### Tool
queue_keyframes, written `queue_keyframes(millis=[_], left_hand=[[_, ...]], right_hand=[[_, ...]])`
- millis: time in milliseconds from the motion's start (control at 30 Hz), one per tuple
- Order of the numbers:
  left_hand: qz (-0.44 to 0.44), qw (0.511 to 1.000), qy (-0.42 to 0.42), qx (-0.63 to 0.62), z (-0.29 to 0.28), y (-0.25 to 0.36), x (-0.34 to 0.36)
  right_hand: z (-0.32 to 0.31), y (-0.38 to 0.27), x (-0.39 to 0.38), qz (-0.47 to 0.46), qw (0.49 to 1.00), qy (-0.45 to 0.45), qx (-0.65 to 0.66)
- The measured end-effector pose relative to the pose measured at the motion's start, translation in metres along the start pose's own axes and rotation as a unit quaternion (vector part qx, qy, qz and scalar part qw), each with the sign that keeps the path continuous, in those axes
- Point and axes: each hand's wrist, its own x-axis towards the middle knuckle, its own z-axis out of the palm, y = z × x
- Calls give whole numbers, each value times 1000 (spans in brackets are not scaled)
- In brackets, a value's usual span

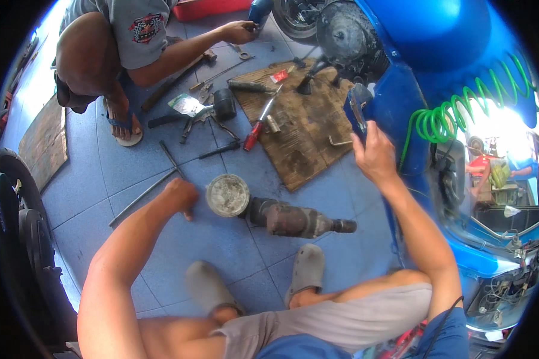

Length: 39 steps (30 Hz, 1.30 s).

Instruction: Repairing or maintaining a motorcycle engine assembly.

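My left hand [181, 195] hangs above the tiled floor with its fingers curled, and nothing shows in it. Just right of it lies a worn, dark, grinder-like power tool [293, 220] with a round grey disc [227, 195] at its left end. A long T-shaped metal wrench [144, 196] rests on the floor beyond my left wrist. My right hand [375, 154], raised beside the blue scooter body [404, 102], has its fingers closed around a flat dark-blue piece [355, 110]. The fingers hide part of this piece, and its kind is unclear.
A worn wooden board [305, 137] bears a red-handled screwdriver [254, 134] and an L-shaped hex key [340, 142]. A mallet [223, 105] and several tools lie left of it. Another person [141, 54] crouches at the far left. A green coiled hose [437, 122] hangs right.
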Motion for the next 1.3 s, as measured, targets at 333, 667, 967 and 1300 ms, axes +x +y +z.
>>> queue_keyframes(millis=[333, 667, 967, 1300], left_hand=[[3, 1000, -5, 14, -3, 1, -1], [-1, 1000, 7, 8, 2, 1, -1], [-2, 1000, 20, 3, 2, 0, -1], [1, 1000, 17, 3, 1, 0, -1]], right_hand=[[-1, 0, 0, 5, 1000, -4, -2], [0, -1, 0, -1, 1000, -1, 0], [-1, -1, 0, -2, 1000, -1, 0], [-2, -1, 0, 1, 1000, -4, -2]])
